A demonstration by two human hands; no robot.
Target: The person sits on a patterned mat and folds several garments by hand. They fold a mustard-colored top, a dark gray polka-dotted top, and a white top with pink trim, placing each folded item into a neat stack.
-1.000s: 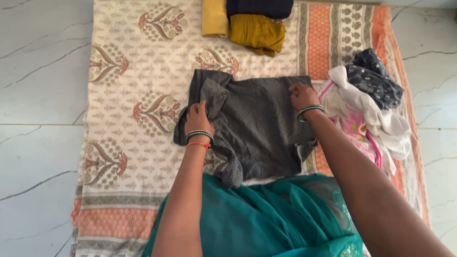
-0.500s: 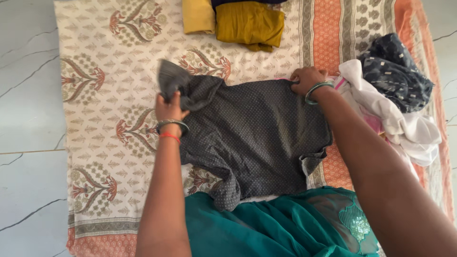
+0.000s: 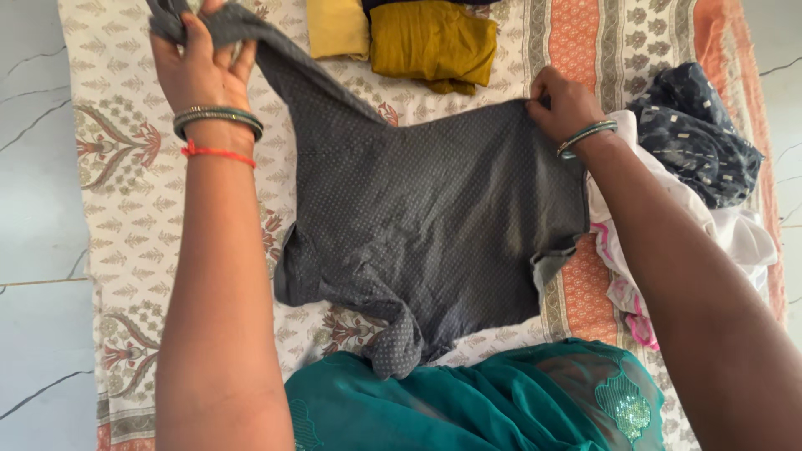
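A dark grey dotted garment [image 3: 434, 225] lies spread on a patterned cream and orange sheet [image 3: 125, 167]. My left hand [image 3: 196, 58] grips one sleeve end and holds it lifted toward the far left, so the cloth is stretched taut. My right hand [image 3: 564, 100] pinches the garment's far right corner against the sheet. Both wrists carry bangles; the left also has a red thread. My teal clothing [image 3: 468, 401] covers the near edge.
Folded yellow and mustard clothes [image 3: 418, 38] sit at the far edge of the sheet. A heap of unfolded white, pink and dark printed clothes [image 3: 702, 167] lies to the right. Grey marble floor [image 3: 33, 250] surrounds the sheet.
My left hand took the folded-in sleeve and pulled it up and out to the far left, stretching the garment. My right hand stayed at the right corner.
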